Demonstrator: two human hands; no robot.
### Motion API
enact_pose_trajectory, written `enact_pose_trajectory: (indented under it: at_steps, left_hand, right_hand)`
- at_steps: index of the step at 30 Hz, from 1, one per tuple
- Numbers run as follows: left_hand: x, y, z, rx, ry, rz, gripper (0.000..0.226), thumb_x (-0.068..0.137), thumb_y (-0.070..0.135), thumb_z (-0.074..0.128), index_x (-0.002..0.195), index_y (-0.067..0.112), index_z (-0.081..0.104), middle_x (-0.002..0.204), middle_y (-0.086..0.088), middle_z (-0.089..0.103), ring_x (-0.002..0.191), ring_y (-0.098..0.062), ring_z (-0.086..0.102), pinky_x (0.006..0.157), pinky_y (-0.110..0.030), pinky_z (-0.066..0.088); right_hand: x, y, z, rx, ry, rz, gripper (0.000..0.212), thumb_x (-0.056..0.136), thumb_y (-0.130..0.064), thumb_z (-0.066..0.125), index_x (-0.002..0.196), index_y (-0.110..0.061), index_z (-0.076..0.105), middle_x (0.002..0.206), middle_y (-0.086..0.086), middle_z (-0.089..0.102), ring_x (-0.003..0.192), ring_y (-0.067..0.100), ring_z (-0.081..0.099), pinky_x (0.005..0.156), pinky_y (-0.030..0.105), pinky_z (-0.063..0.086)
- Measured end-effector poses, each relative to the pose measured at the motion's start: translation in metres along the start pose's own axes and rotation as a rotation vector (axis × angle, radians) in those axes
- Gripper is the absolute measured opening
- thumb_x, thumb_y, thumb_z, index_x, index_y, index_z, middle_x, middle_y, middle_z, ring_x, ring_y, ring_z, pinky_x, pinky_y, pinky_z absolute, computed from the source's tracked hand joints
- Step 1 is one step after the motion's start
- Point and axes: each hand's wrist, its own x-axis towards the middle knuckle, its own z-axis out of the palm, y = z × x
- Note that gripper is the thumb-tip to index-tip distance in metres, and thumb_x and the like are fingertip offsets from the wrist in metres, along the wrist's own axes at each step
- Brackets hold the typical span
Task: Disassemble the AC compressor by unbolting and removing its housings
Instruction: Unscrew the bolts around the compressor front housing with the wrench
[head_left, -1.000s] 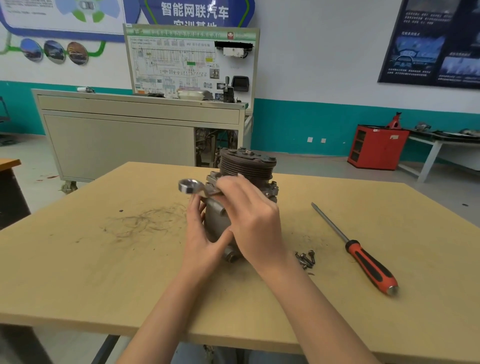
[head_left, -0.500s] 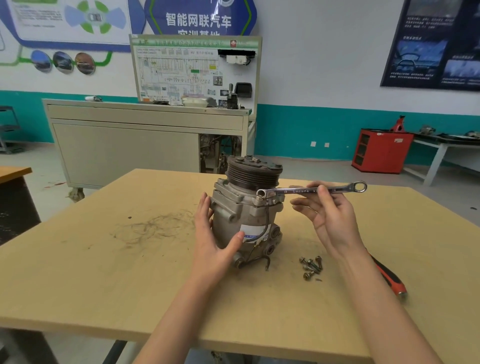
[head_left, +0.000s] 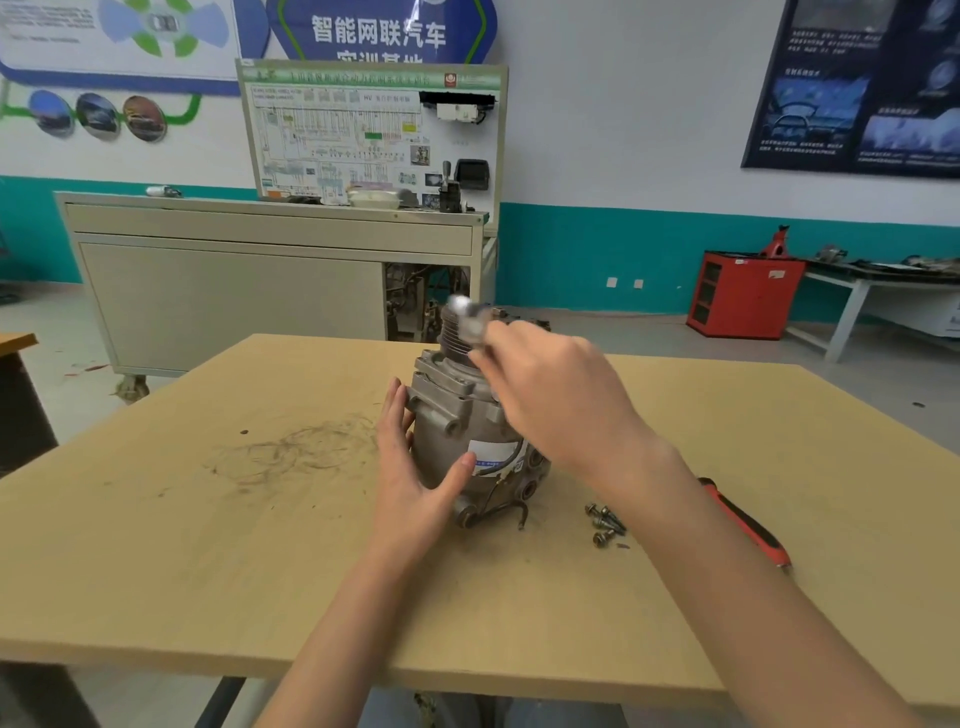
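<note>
Tan board worktop (head_left: 208, 545) carries the AC compressor (head_left: 457, 441) upright near its middle, pulley end up, well in from every edge, with bare board open to the left and toward the near edge. Of the hands, the left hand (head_left: 415, 473) lies flat against the unit's left flank, fingers straight, thumb across the front; the right hand (head_left: 556, 400) is curled round a blurred wrench (head_left: 464, 312) at the top of the unit. Loose bolts (head_left: 605, 522) lie just right of the base, and a red-handled screwdriver (head_left: 748, 525) lies beyond them, partly hidden by the right forearm, clear of the right edge.
</note>
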Motion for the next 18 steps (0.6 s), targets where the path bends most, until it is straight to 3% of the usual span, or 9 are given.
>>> enact_pose_trajectory:
  at_steps: [3,6,8,9,12,14,16,18]
  left_hand:
    - [0.001,0.005,0.001,0.004,0.013,-0.001,0.090,0.077,0.034,0.067,0.149,0.031,0.014,0.160,0.010,0.013,0.145,-0.012,0.022,0.117,-0.045,0.027]
    - [0.002,0.003,0.000,0.003,0.029,-0.031,0.095,0.073,0.042,0.067,0.151,0.018,0.018,0.158,0.001,0.021,0.144,-0.018,0.026,0.115,-0.049,0.028]
    - [0.001,0.012,0.001,0.019,0.034,-0.037,0.099,0.069,0.048,0.064,0.150,0.015,0.021,0.156,-0.004,0.026,0.143,-0.017,0.029,0.114,-0.048,0.030]
    - [-0.001,0.017,0.003,0.022,0.049,-0.035,0.098,0.069,0.048,0.064,0.150,0.013,0.021,0.155,-0.009,0.028,0.141,-0.018,0.031,0.113,-0.045,0.032]
    - [-0.001,0.027,0.007,0.065,0.180,-0.042,0.085,0.086,0.037,0.058,0.149,-0.002,0.016,0.144,-0.044,0.023,0.131,-0.046,0.031,0.101,-0.025,0.044]
    - [0.000,0.019,0.005,-0.018,0.068,-0.055,0.094,0.075,0.049,0.061,0.148,0.003,0.023,0.150,-0.028,0.029,0.136,-0.031,0.034,0.108,-0.031,0.038]
    - [0.002,0.008,0.002,0.000,0.057,-0.080,0.097,0.068,0.053,0.060,0.146,0.004,0.029,0.151,-0.016,0.032,0.134,-0.012,0.037,0.107,-0.016,0.034]
    - [0.005,0.002,0.002,0.011,0.054,-0.087,0.095,0.068,0.052,0.059,0.143,0.000,0.032,0.148,-0.017,0.035,0.130,-0.009,0.039,0.098,-0.005,0.033]
  right_hand:
    - [0.005,-0.016,0.007,-0.134,-0.135,-0.016,0.012,0.092,-0.013,0.057,0.103,-0.008,0.060,0.084,0.010,0.064,0.068,0.023,0.065,0.052,0.028,0.048]
    - [0.009,-0.031,0.011,-0.210,-0.167,-0.001,0.018,0.094,-0.013,0.048,0.109,-0.009,0.056,0.092,0.009,0.061,0.077,0.023,0.064,0.052,0.027,0.036]
    - [0.012,-0.041,0.015,-0.239,-0.182,0.030,0.022,0.096,-0.011,0.040,0.113,-0.007,0.053,0.097,0.011,0.059,0.081,0.024,0.064,0.053,0.028,0.038]
    - [0.013,-0.044,0.017,-0.253,-0.179,0.053,0.024,0.096,-0.010,0.037,0.114,-0.005,0.052,0.099,0.012,0.059,0.083,0.024,0.064,0.055,0.028,0.043]
    - [0.017,-0.050,0.021,-0.248,-0.185,0.134,0.026,0.097,-0.007,0.033,0.116,-0.004,0.050,0.105,0.016,0.057,0.089,0.027,0.063,0.063,0.031,0.051]
    - [0.020,-0.050,0.022,-0.241,-0.179,0.160,0.025,0.098,-0.006,0.034,0.116,-0.003,0.050,0.106,0.017,0.057,0.090,0.028,0.063,0.064,0.031,0.052]
    - [0.021,-0.050,0.021,-0.245,-0.167,0.164,0.024,0.098,-0.006,0.034,0.115,-0.004,0.051,0.106,0.017,0.057,0.090,0.028,0.063,0.064,0.031,0.052]
    - [0.023,-0.051,0.021,-0.229,-0.166,0.168,0.023,0.097,-0.005,0.034,0.114,-0.005,0.051,0.106,0.016,0.057,0.089,0.027,0.063,0.063,0.031,0.051]
